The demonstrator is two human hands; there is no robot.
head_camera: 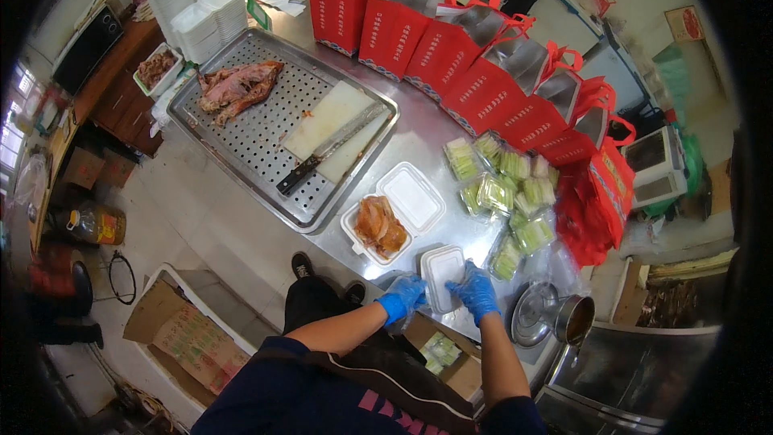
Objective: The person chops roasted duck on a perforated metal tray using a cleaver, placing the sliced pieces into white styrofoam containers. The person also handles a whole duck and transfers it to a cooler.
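Observation:
My left hand (403,298) and my right hand (475,291), both in blue disposable gloves, hold a closed white takeaway box (442,279) between them at the table's near edge. What the box holds is hidden. Just beyond it, an open white clamshell box (412,196) contains sliced roast poultry (379,226) with browned skin. A cleaver (329,148) with a black handle lies across a white cutting board (329,124) in a perforated metal tray (235,160). At the tray's far left end rests a partly carved poultry carcass (238,90).
Small clear packs of cut green vegetables (504,193) lie right of the boxes. Red insulated bags (444,57) line the table's far side. Stacked white foam containers (208,24) stand behind the tray. A metal lid (534,316) and a metal pot (574,319) are near my right arm.

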